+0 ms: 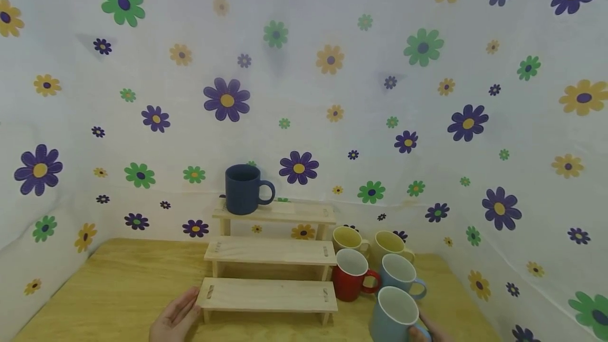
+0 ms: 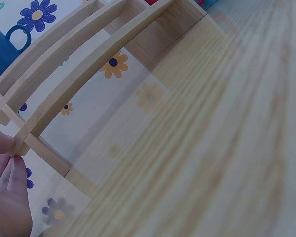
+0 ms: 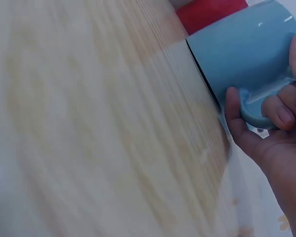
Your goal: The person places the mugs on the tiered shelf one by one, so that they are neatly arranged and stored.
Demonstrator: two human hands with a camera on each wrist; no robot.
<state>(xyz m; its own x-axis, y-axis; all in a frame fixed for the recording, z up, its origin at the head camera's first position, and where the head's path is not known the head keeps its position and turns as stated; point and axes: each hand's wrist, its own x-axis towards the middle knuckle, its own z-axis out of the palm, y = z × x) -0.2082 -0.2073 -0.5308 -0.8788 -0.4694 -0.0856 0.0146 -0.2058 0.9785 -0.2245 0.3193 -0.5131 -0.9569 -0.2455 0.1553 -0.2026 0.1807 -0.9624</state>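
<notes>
A three-tier wooden shelf [image 1: 271,294] stands on the table, with a dark blue mug [image 1: 242,191] upright on the left of its top tier. My left hand [image 1: 174,316] pinches the left end of the lowest board; the left wrist view shows thumb and fingers [image 2: 12,180] around that end. At the front right, my right hand [image 3: 281,143] grips the handle of a light blue mug [image 1: 390,318], fingers curled through it. The mug's base is close to the table; whether it touches is hard to tell. The head view hides most of the right hand.
Right of the shelf stand a red mug [image 1: 349,281], a second light blue mug [image 1: 396,277] and two yellow mugs, one behind the red [image 1: 345,240] and one farther right [image 1: 389,248]. Flower-printed white cloth [image 1: 304,78] walls off the back and sides of the wooden table [image 1: 128,284].
</notes>
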